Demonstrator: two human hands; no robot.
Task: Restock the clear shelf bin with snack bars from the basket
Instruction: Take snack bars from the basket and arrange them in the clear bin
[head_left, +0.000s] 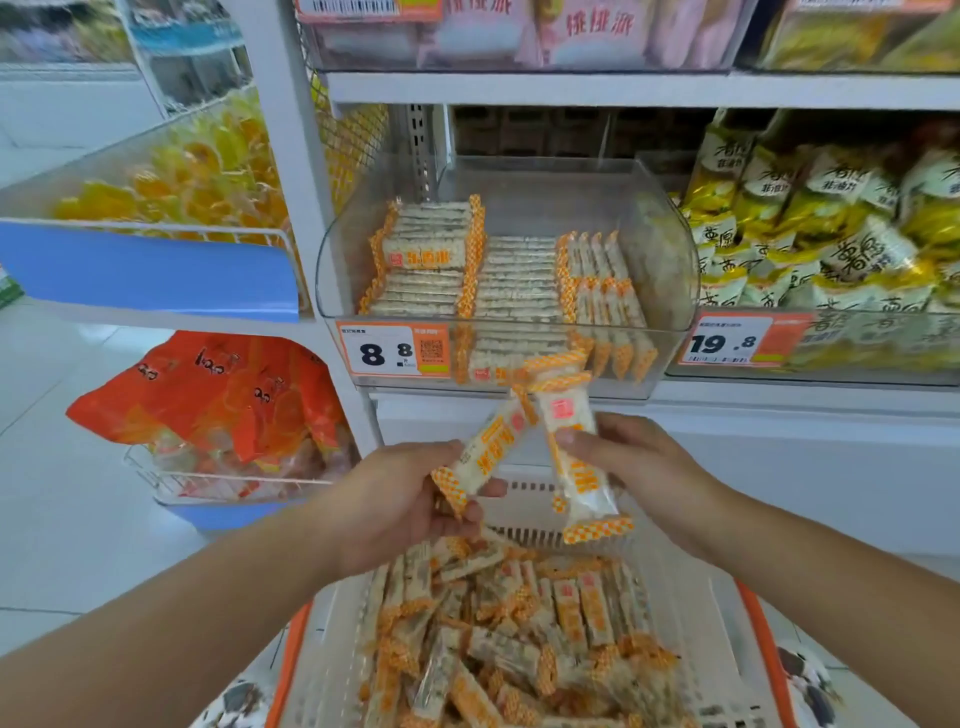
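Shop aisle, pale tiled floor, white shelving stocked with packeted snacks. On the middle shelf, at its front edge, the clear shelf bin (670, 249), part-filled: neat rows of snack bars (514, 280) stacked flat on the left and middle, more standing on edge on the right, room left above. Price tag (395, 349) reading 8.8 on the bin's front lip. To the right, a neighbouring bin of yellow-and-white packets (831, 223).

Below, nearest the camera, the basket (701, 613), white with orange rim, heaped with loose bars lying every which way.

Between basket and bin, both hands raised. Left hand (410, 499) curled round one bar (488, 452), long axis tilted up and to the right. Right hand (634, 462) pinching a second bar (576, 452), long axis nearly upright, top leaning slightly left. Upper ends of the two bars crossing or touching just under the bin's front lip. Hands close but not touching each other.

Bin straight ahead and above the hands, opening facing up behind the curved front wall. Both hands about equally near. Likely next: lifting over the lip and turning the bars level to match the rows.
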